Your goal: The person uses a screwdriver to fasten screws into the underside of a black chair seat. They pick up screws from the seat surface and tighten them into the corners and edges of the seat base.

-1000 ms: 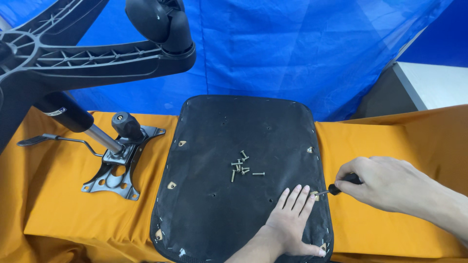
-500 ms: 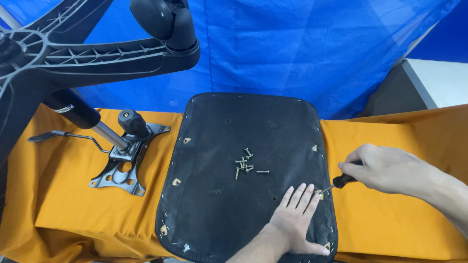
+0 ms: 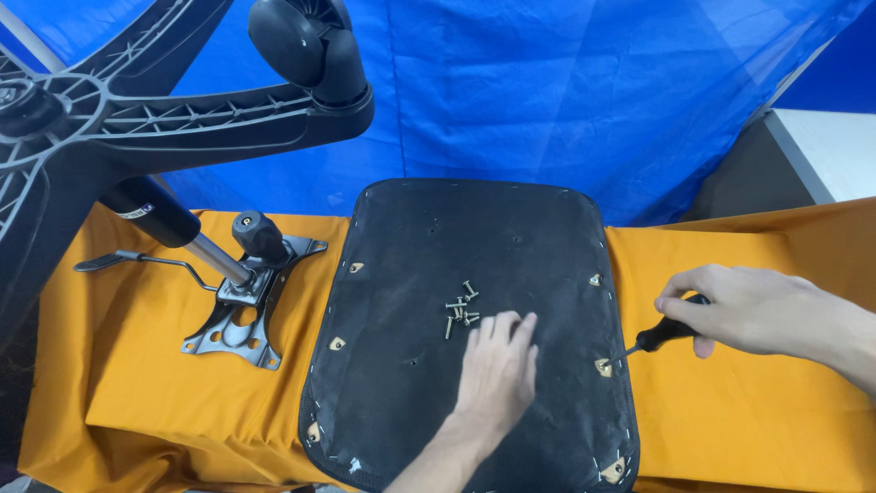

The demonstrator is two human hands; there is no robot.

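A black chair seat base [image 3: 474, 246] lies upside down on orange cloth [image 3: 137, 402]; the right hand [image 3: 748, 309] grips a screwdriver [image 3: 659, 336] at an edge bracket [image 3: 603, 367], the left hand [image 3: 497, 370] lies open-palmed beside unused loose screws [image 3: 459, 310], and the tilt mechanism [image 3: 239, 306] is unattached.

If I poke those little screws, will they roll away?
Probably only a little. The screws are small metal pieces, likely light and easy to scatter. Their heads would make them roll in curves, and the black seat panel looks flat, so they'd likely stay on it.
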